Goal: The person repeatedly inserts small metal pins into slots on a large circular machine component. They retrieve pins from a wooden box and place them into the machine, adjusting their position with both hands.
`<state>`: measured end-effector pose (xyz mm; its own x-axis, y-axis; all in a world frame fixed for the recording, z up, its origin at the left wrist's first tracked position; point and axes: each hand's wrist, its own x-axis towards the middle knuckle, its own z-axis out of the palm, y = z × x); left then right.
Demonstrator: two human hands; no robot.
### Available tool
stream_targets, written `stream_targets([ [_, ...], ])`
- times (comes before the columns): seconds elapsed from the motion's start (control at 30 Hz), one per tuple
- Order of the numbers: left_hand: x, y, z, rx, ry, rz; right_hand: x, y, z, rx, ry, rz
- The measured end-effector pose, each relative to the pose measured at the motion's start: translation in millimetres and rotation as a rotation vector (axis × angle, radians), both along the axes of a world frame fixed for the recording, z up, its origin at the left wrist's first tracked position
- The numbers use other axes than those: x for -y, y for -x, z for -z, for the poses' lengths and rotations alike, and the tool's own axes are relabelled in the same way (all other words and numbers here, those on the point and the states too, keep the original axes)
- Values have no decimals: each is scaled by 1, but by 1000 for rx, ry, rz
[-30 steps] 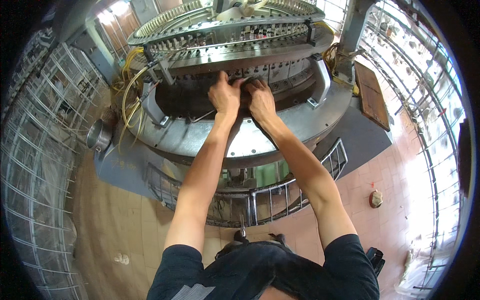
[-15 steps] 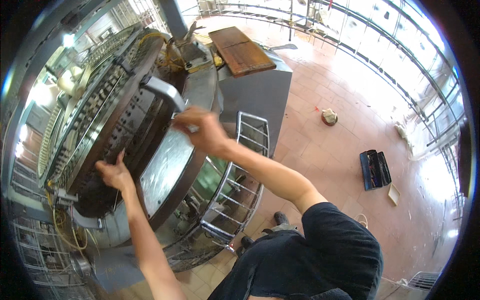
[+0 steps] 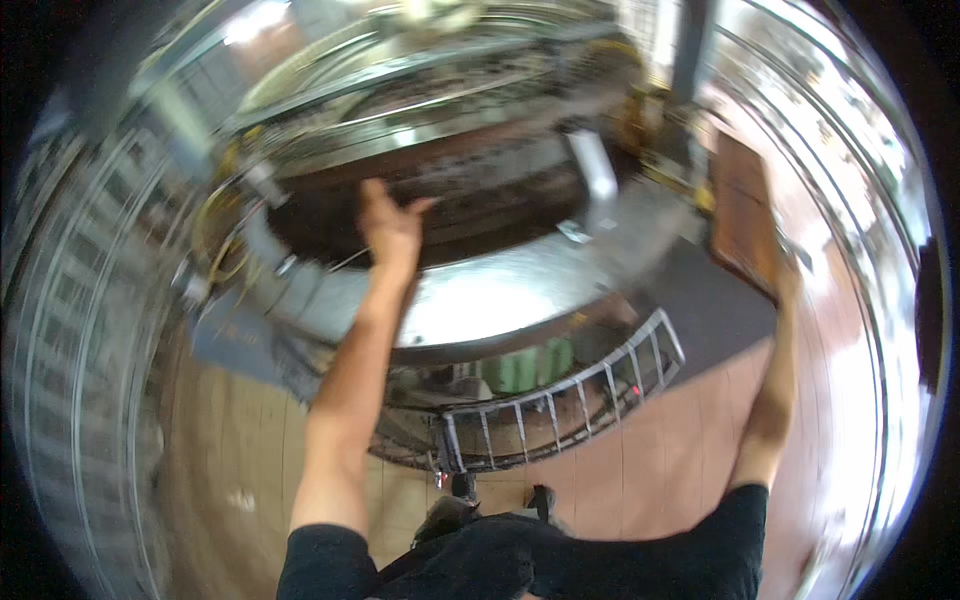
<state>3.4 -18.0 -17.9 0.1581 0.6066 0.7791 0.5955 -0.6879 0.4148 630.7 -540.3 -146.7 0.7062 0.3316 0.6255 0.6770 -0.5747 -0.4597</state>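
Observation:
My left hand reaches into the dark gap of a large round machine that looks like a circular knitting machine. Its thumb stands apart from its fingers, and I see nothing held in it. Far to the right, my right hand is at the outer edge of a brown wooden tray, which rests on a grey cabinet. Blur hides the fingers of that hand, so what they touch or hold is unclear. A curved silver bracket stands on the machine between my hands.
A metal guard rail with rungs curves out from the machine in front of my body. Yellowish cables hang at the machine's left side. A grey post rises behind the tray. Wire fencing runs along the right.
My view has swung to face the machine squarely. My right hand has left the silver bracket and moved right to the wooden tray. My left hand stays at the dark gap.

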Motion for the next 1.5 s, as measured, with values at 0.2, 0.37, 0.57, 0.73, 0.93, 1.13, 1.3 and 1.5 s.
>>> stream_targets([
  [0.2, -2, -8, -5, 148, 1, 103, 0, -15, -6, -129, 71, 7],
  [0.37, 1, -5, -8, 126, 187, 109, -9, 4, -26, -226, 117, 102],
  [0.57, 0, -6, -10, 138, 20, 74, -15, 15, -33, -238, 105, 112],
  [0.73, 5, -6, -12, 148, 150, 107, -11, 10, -27, -162, 62, 72],
  [0.93, 5, -7, -13, 148, 63, 93, -15, 15, -27, -113, 30, 114],
  [1.13, 5, -5, -11, 151, 160, 130, -17, 23, -36, -187, 15, 65],
  [1.3, 4, -6, -14, 143, 189, 114, -19, 25, -33, -200, -29, 94],
  [1.5, 4, -8, -13, 200, 89, 107, -21, 24, -29, -125, -58, 103],
])
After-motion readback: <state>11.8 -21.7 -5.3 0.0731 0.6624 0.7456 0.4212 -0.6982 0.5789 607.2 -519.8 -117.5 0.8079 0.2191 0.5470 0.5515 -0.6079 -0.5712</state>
